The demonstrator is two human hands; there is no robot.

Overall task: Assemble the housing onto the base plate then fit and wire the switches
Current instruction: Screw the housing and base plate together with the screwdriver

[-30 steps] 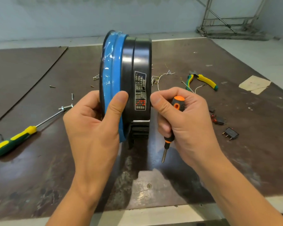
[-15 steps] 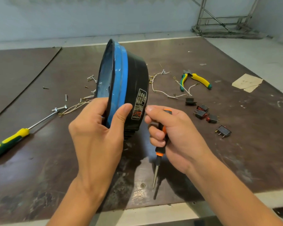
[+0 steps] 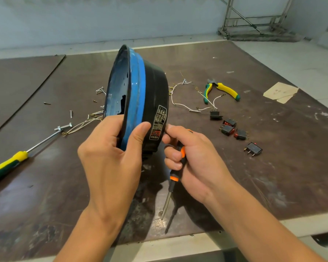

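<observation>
Black housing (image 3: 155,103) held on edge over counter (image 3: 273,186)

Left hand (image 3: 110,157) grips the housing's blue-banded rim, thumb across the band. Right hand (image 3: 195,159), touching the housing by its label, curls round a screwdriver (image 3: 175,171), tip pointing down. Switches (image 3: 229,127) lie well apart, rightward.

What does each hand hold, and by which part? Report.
Left hand: grip on housing at its lower blue-banded rim. Right hand: grip on screwdriver by its handle.
</observation>
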